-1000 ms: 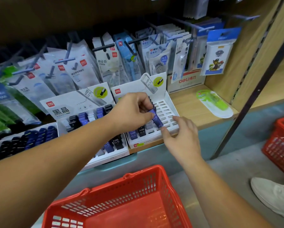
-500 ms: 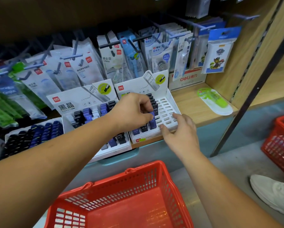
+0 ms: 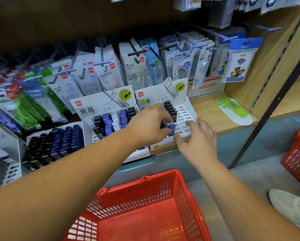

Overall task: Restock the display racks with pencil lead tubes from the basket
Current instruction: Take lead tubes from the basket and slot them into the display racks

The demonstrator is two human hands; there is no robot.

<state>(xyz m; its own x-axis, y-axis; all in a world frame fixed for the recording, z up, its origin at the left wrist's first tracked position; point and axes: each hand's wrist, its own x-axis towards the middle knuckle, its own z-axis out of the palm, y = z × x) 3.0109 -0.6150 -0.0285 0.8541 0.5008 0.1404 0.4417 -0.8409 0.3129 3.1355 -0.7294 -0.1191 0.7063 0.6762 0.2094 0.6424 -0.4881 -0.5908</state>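
Pencil lead tube [image 3: 171, 129], blue-violet, pinched between the thumb and fingertips of the left hand [image 3: 151, 125]. Its upper end is hidden under the fingers. Its long axis runs steeply, lower end pointing down and slightly right towards the front rows of the right display rack [image 3: 191, 108]. Whether that end already sits in a slot cannot be told.

The right hand [image 3: 200, 141] lies just beside the tube, fingers loosely spread and holding nothing, fingertips at the front of the rack's slotted white deck. Behind the left hand a column of black tubes [image 3: 169, 106] stands in the same rack; one reads "HB". The rack's header card [image 3: 163, 94] carries a red deli logo and a pictured tube marked "HB 0.5".

Just beside it on the left, a second rack [image 3: 100, 108] has a header printed "黑晶", with the same logo and "HB 0.5"; it holds black, blue and white tubes. Further left, a tray [image 3: 55, 145] is packed with black and dark blue tubes.

Behind the racks stands a carton [image 3: 206, 87] reading "deli 得力". Hanging packs [image 3: 137, 70] fill the pegs, one marked "PET". A green correction tape pack [image 3: 234, 111] lies flat on the wooden shelf [image 3: 210, 112].

Below the arms is a red plastic basket [image 3: 145, 190]. A second red basket [image 3: 298, 159] shows at the right edge, with a pale shoe [image 3: 292, 204] near it.
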